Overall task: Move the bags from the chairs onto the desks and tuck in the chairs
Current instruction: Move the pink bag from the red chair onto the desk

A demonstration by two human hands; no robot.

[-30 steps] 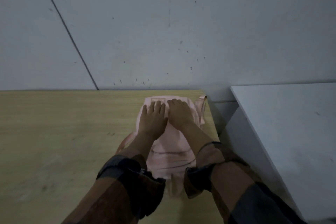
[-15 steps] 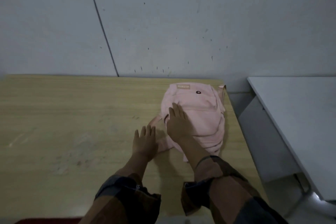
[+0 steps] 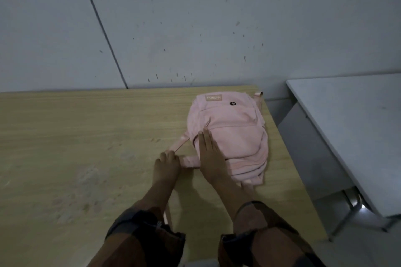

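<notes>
A pink backpack (image 3: 236, 130) lies flat on the wooden desk (image 3: 76, 147), near its far right corner by the wall. My right hand (image 3: 209, 154) rests flat, fingers together, on the bag's left side. My left hand (image 3: 166, 167) lies on the desk beside it, fingers curled down onto a pink strap (image 3: 188, 161) that trails out to the left. A second strap end (image 3: 258, 97) sticks out at the bag's top right. No chair is in view.
A grey wall stands right behind the desk. To the right, across a narrow gap, is a white desk (image 3: 358, 132) with a metal leg (image 3: 347, 217) showing below it.
Both hands slid back from the bag's top toward me. The left hand came off the bag onto the desk and curled onto the strap; the bag's label end is uncovered.
</notes>
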